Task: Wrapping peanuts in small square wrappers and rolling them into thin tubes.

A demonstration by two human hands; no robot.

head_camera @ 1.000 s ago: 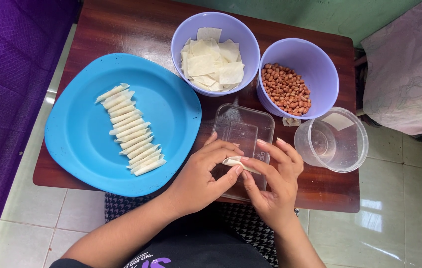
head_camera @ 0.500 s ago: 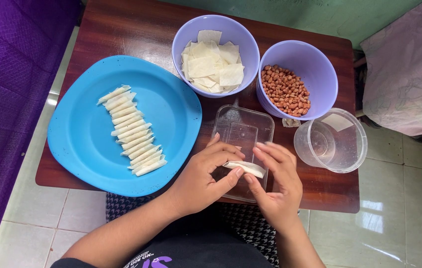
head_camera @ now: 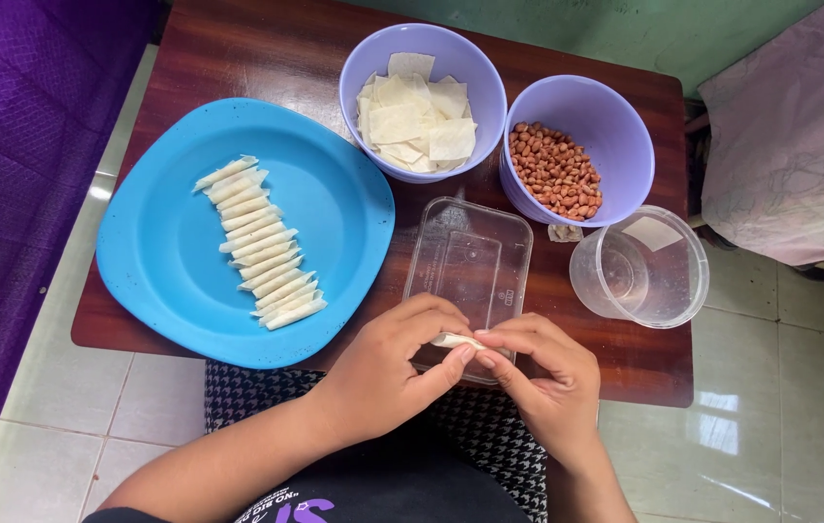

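Note:
My left hand (head_camera: 395,366) and my right hand (head_camera: 546,373) meet over the near end of a clear rectangular lid (head_camera: 470,261) on the brown table (head_camera: 267,58). Between their fingertips they pinch a small pale rolled wrapper (head_camera: 455,341). On a big blue plate (head_camera: 180,291) to the left, several finished white rolls (head_camera: 259,242) lie in a row. Behind the lid, one purple bowl (head_camera: 359,68) holds square white wrappers (head_camera: 412,121), and a second purple bowl (head_camera: 625,126) holds peanuts (head_camera: 555,169).
A clear round plastic container (head_camera: 640,266) stands at the right edge of the table. Purple fabric (head_camera: 15,145) lies on the left, and pink cloth (head_camera: 790,126) on the right. Tiled floor surrounds the table; a black-and-white patterned cloth (head_camera: 257,383) covers my lap.
Both hands have stayed over the lid, fingers working the wrapper; it looks more tightly rolled and more hidden between the fingertips now.

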